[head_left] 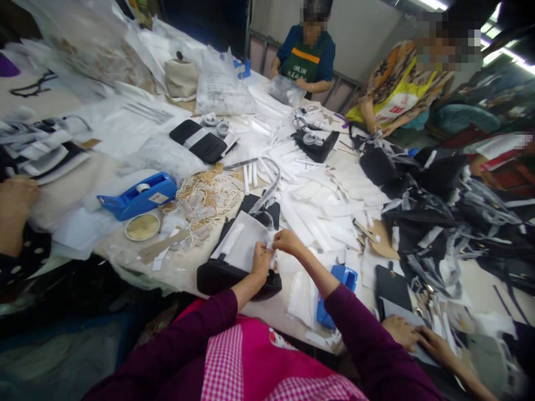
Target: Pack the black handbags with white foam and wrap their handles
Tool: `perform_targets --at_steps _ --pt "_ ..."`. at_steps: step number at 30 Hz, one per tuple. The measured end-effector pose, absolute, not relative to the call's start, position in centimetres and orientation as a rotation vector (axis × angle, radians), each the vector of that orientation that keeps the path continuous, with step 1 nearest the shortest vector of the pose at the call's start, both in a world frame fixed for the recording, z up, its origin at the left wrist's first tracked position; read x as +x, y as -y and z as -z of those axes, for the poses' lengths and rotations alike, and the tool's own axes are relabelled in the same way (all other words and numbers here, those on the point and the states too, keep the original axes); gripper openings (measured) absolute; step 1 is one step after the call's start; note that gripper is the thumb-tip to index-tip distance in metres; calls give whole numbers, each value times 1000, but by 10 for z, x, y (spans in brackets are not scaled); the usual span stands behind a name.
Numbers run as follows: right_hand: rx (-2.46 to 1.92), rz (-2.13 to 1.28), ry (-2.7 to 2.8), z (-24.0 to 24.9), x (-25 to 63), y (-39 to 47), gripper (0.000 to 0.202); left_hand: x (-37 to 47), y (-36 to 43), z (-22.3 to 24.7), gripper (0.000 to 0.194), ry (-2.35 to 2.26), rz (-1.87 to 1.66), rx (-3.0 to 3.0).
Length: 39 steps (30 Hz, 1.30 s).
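The left grip [261, 260] and right grip [287, 243] meet, both pinching white wrapping [271, 239] at the right side of a black bag [225, 278]. The bag rests at the near edge of the worktop [121, 253]. Beyond lie white strips [311, 214]; leftward, tangled strings [215, 197], then a blue tape dispenser [132, 203].

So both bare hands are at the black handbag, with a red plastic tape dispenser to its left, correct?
Not quite: in the head view, the plastic tape dispenser left of the black handbag is blue, not red. The bare left hand and right hand are indeed at the black handbag.
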State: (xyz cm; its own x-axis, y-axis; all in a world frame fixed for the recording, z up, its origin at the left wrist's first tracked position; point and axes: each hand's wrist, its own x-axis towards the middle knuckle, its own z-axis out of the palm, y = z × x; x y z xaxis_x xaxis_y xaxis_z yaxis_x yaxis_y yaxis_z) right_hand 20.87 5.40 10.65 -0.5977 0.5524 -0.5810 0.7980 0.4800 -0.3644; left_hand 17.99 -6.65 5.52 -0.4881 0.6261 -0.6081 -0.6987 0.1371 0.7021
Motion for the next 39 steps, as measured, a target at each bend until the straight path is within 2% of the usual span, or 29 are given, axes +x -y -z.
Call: perform_targets --at_steps 4,11,14,20,28,34,39 --pt "1126 872 -2335 -110 205 -54 8 178 65 -58 27 -1330 -1603 -97" --pt "1208 848 -2326 -103 216 -57 17 178 65 -55 39 -1357 -1606 -105" --pt "1223 873 -2325 -97 223 -61 7 178 65 -56 40 -1353 -1604 -98" --pt "1289 958 -2307 -86 226 -62 40 179 66 -58 38 -1346 -1611 -76" --pt "1443 1055 -2306 -74 216 -50 38 178 66 -58 40 -1376 -1620 -25" --pt "1657 1381 -2228 -73 231 -30 30 180 67 -49 42 -1416 -1620 -36" --pt "1737 1871 -1972 -74 240 -19 41 182 66 -44 47 -1420 -1596 -6"
